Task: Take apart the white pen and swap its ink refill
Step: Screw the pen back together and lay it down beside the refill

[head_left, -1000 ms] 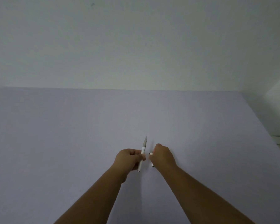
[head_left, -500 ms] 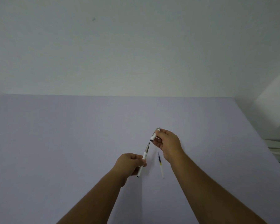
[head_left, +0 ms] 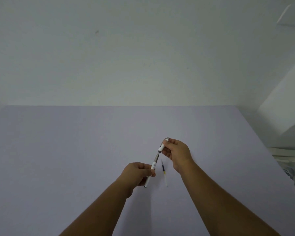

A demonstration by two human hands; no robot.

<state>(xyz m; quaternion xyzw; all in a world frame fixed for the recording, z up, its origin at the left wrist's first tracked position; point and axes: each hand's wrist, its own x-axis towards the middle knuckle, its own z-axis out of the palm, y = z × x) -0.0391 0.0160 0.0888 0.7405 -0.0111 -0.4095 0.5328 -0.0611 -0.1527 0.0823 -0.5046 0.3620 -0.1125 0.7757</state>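
Since half a second ago my right hand [head_left: 176, 155] has brought the short white cap piece [head_left: 162, 147] nearer, so its open end now sits at the grey tip of the pen body [head_left: 151, 168]; a second ago both hands were low and close together over the table. My left hand [head_left: 138, 172] has barely shifted.

The join between the two pieces is small and I cannot tell whether they touch or are just apart. My left fingers hide the middle of the pen body; only its grey far end and its white near end with a metal tip poke out. My right fingers cover one side of the cap piece.

My left fingers are closed around the pen body, holding it slanted, far end tipped to the right. My right thumb and fingers pinch the cap piece, up and to the right of the left hand.

A loose refill [head_left: 164, 172] lies on the pale purple table [head_left: 58, 159], between my wrists, just right of the pen body, touching neither hand.
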